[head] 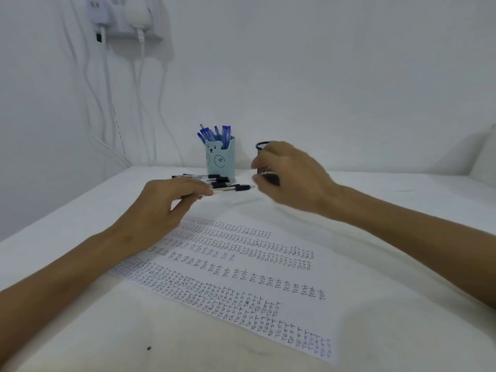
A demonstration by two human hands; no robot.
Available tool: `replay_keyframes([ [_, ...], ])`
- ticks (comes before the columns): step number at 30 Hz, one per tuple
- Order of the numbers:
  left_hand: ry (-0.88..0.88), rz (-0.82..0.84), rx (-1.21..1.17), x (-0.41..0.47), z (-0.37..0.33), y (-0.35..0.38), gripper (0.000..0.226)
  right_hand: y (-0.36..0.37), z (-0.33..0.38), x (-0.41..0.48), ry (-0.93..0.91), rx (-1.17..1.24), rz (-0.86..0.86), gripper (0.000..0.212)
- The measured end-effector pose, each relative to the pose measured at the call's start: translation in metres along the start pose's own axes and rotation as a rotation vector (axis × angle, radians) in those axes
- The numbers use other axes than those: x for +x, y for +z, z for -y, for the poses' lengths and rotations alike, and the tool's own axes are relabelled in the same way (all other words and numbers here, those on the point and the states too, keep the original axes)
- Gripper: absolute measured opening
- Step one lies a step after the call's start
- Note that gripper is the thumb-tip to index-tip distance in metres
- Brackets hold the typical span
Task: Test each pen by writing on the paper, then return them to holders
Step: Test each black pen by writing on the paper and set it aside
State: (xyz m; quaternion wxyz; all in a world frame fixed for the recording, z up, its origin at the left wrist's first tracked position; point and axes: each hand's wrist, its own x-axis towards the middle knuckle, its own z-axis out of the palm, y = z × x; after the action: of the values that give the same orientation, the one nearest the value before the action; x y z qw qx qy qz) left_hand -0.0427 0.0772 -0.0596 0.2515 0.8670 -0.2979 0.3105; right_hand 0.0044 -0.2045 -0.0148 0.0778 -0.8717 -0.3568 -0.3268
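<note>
Head view: the left hand's fingers [198,189] are narrowed to a pinch on 1 black pen [236,187], which lies nearly level with its tip pointing right, just in front of the blue bear holder [220,162] and low above the white surface [107,331]. The left hand [161,208] sits in front of and to the left of the bear holder, its wrist over the far left corner of the paper [295,304].

The right hand's fingers [257,163] are curled into a C right of the bear holder, up against the black mesh holder [264,169]. They are blurred, so I cannot tell whether they grip the mesh holder or only hover in front of it. The right hand [292,175] covers most of that holder's right side; its rim shows above the knuckles.

Several loose black pens [204,178] lie side by side at the foot of the bear holder, on its left and front. Blue pens [214,134] stand bunched inside it.

The paper spreads in front of the bear holder, angled toward the near right, covered in rows of the handwritten word "TEST" in black and blue ink. A small dark speck [149,348] lies on the surface near its front left.

Behind and left of the bear holder, a wall socket with plugs [128,20] trails white cables [107,103] down the wall.
</note>
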Motion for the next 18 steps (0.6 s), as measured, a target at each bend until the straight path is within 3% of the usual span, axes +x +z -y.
replay_keyframes([
  [3, 0.007, -0.027, -0.066, 0.001, -0.013, 0.001, 0.026, 0.01, 0.028, -0.003, -0.137, -0.034, 0.098, 0.04],
  [8, -0.022, -0.061, -0.151, -0.001, -0.022, 0.002, 0.026, 0.027, 0.044, -0.002, -0.137, 0.078, 0.213, 0.023],
  [10, -0.04, -0.063, -0.188, -0.002, -0.022, 0.001, 0.024, 0.027, 0.044, -0.007, -0.118, 0.048, 0.165, 0.026],
  [14, -0.053, 0.02, -0.249, -0.004, -0.023, -0.001, 0.031, 0.016, 0.043, -0.014, -0.011, 0.041, 0.046, 0.064],
  [18, -0.035, 0.137, -0.201, -0.005, -0.022, -0.002, 0.027, 0.012, 0.036, -0.017, 0.035, 0.148, -0.02, 0.065],
])
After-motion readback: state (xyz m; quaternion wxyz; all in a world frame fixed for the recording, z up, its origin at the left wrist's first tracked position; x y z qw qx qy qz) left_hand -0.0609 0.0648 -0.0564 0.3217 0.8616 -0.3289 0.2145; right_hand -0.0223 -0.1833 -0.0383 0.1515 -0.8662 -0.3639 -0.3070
